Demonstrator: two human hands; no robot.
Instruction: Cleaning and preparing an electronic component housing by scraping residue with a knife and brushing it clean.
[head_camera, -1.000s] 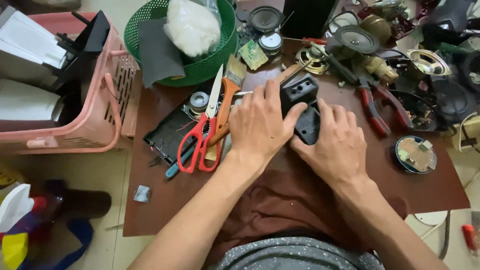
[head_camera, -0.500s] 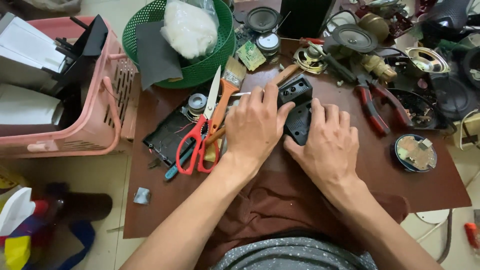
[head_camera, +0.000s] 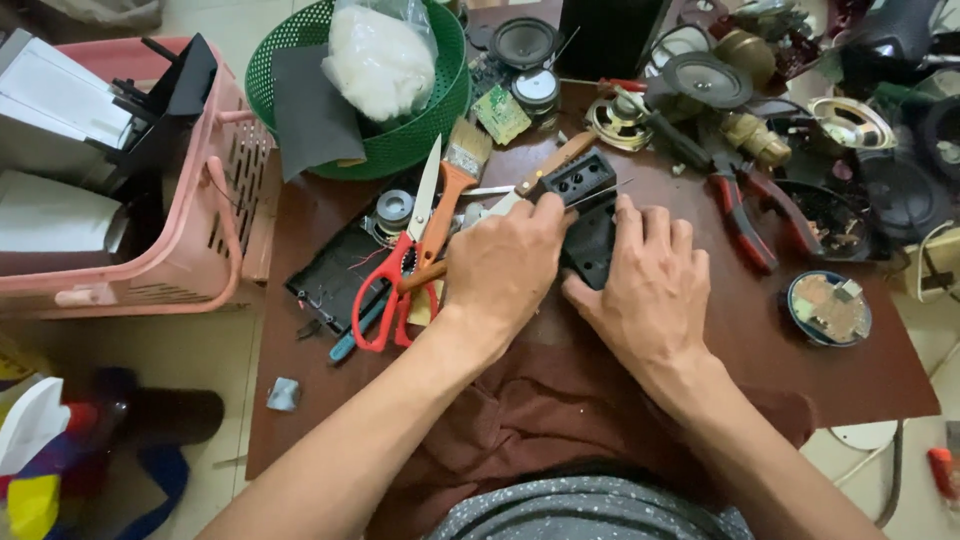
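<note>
Black plastic casing (head_camera: 588, 215) lies near the middle of the brown table (head_camera: 860, 370), its far end showing a row of small holes and its near part covered by both hands. Largest on the scene is that table, a low board strewn with parts, with a dark red cloth (head_camera: 520, 420) draped over its near edge under the forearms. Off its left side stands a pink basket (head_camera: 215, 230) holding white and black boxes, and just beyond the table's far left corner sits a green basket (head_camera: 400, 150) with a bag of white stuffing (head_camera: 378, 62) and a dark sheet in it. The left hand (head_camera: 505, 270) is curled over the casing's left edge, fingers closed around it, thumb side pressing against its top. The right hand (head_camera: 655, 285) lies flat on the casing's right part, fingers spread and bent down over it, holding it against the table. Left of the left hand lie red-handled scissors (head_camera: 395, 270), blades pointing away, touching a paintbrush (head_camera: 452, 190) with an orange handle; both rest partly on a flat black panel (head_camera: 335, 285). Red-handled pliers (head_camera: 745, 215) lie to the right of the right hand, apart from it. Farther right sits a round blue-rimmed disc (head_camera: 828, 308). Several small speakers (head_camera: 708, 80) crowd the far edge, along with a small green circuit board (head_camera: 500, 113).
</note>
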